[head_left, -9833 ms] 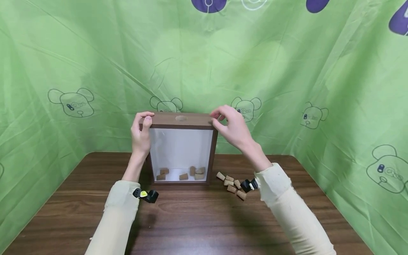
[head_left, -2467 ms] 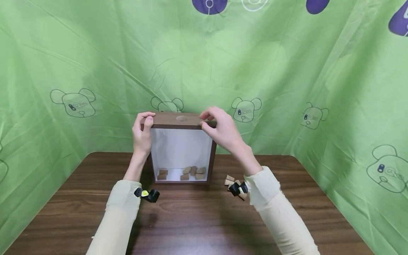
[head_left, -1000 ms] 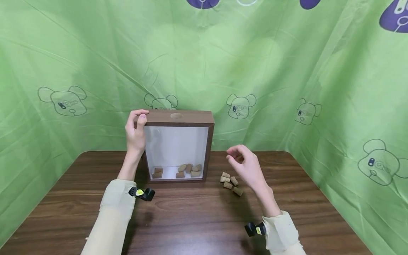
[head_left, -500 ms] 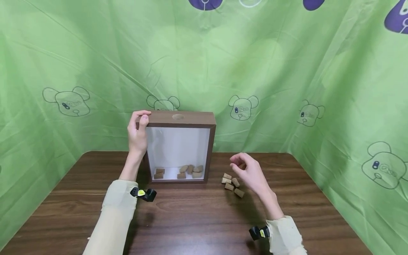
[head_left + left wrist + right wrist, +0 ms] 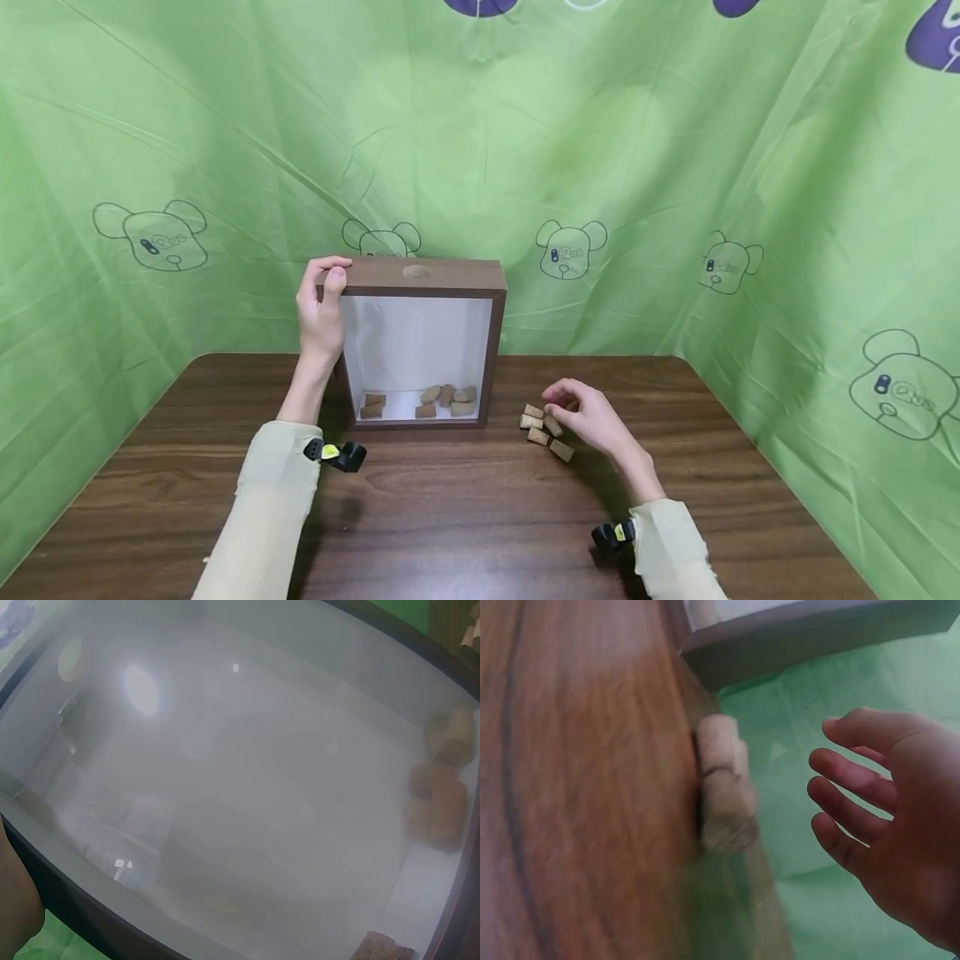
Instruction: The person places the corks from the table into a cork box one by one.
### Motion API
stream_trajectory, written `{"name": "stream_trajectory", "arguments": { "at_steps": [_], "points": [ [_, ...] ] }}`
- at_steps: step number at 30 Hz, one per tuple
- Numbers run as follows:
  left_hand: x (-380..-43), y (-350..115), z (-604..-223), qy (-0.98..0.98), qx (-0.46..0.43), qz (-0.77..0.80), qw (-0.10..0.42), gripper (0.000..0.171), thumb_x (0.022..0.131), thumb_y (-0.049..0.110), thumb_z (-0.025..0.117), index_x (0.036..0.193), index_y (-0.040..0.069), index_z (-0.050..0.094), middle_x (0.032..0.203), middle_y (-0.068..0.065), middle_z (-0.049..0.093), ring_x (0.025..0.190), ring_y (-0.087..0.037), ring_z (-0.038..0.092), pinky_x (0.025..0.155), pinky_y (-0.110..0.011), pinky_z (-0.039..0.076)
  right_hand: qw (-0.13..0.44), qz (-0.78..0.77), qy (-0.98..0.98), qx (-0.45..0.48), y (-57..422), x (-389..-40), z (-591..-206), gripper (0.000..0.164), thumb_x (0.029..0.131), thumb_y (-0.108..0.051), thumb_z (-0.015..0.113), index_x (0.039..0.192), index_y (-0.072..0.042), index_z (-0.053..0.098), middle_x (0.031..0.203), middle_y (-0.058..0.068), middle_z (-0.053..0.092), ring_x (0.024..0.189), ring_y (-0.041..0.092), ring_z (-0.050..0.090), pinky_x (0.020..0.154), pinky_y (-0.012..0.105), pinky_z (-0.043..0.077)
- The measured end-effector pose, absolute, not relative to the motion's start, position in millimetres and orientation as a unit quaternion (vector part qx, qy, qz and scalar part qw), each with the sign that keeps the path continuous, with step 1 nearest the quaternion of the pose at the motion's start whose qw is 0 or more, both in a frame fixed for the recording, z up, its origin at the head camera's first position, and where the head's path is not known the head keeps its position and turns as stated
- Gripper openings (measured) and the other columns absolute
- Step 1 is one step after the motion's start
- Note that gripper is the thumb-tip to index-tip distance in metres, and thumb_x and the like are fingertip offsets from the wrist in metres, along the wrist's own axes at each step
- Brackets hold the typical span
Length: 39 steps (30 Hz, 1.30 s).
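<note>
Left hand (image 5: 321,323) grips the upright box (image 5: 420,342); right hand (image 5: 595,419), relaxed, hovers by corks (image 5: 537,436) lying at mixed angles, one perhaps part-hidden.

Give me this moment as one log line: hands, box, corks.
left hand: grips box at upper corner | right hand: empty, near loose corks | box: upright on table, other corks inside

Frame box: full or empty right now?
Neither: some corks lie along the bottom of the frame box; the white back shows above them.
</note>
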<state>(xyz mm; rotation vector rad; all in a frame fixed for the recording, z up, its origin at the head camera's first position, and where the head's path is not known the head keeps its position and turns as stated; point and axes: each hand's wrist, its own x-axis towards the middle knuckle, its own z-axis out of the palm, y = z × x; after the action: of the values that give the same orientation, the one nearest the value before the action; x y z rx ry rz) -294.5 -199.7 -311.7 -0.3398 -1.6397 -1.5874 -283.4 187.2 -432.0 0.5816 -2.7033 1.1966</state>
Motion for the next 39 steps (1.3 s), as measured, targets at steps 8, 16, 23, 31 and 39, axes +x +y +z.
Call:
{"name": "stream_trajectory", "arguments": {
  "at_steps": [8,16,23,31,39],
  "points": [
    [-293,-201,-311,-0.647,-0.133,-0.628,0.412,0.045,0.095,0.028,0.050,0.116,-0.011,0.058,0.107,0.014,0.059,0.103,-0.004,0.049,0.095,-0.027,0.031,0.038,0.393,-0.897,0.199,199,-290,-446,0.019,0.089,-0.009,0.069,0.108,-0.004,0.068,0.094,0.003,0.069,0.088,0.014,0.062,0.080,0.030,0.051],
    [-290,-204,-309,-0.648,-0.131,-0.626,0.414,0.046,0.095,0.029,0.050,0.116,-0.010,0.058,0.106,0.014,0.058,0.104,-0.004,0.049,0.095,-0.027,0.031,0.008,0.392,-0.896,0.207,209,-297,-461,0.023,0.089,-0.014,0.068,0.112,-0.009,0.068,0.098,0.005,0.071,0.088,0.015,0.063,0.079,0.027,0.048],
    [-289,-204,-307,-0.649,-0.135,-0.626,0.409,0.045,0.095,0.029,0.050,0.117,-0.010,0.058,0.106,0.013,0.059,0.102,-0.004,0.049,0.096,-0.028,0.031,-0.011,0.400,-0.893,0.205,210,-297,-465,0.026,0.089,-0.019,0.072,0.113,-0.009,0.068,0.099,0.007,0.069,0.085,0.017,0.061,0.074,0.025,0.046],
    [-288,-203,-308,-0.655,-0.134,-0.622,0.408,0.043,0.095,0.027,0.049,0.117,-0.009,0.059,0.107,0.011,0.058,0.102,-0.003,0.049,0.096,-0.028,0.031,-0.019,0.412,-0.888,0.202,212,-296,-470,0.032,0.087,-0.023,0.075,0.115,-0.007,0.069,0.101,0.010,0.070,0.084,0.018,0.061,0.071,0.024,0.046],
    [-291,-204,-311,-0.657,-0.135,-0.624,0.400,0.042,0.095,0.029,0.050,0.117,-0.006,0.059,0.110,0.014,0.058,0.106,-0.003,0.049,0.096,-0.029,0.032,0.001,0.398,-0.897,0.194,212,-297,-474,0.018,0.085,-0.015,0.073,0.103,-0.012,0.072,0.086,0.001,0.069,0.076,0.009,0.059,0.067,0.023,0.046]
  ]
}}
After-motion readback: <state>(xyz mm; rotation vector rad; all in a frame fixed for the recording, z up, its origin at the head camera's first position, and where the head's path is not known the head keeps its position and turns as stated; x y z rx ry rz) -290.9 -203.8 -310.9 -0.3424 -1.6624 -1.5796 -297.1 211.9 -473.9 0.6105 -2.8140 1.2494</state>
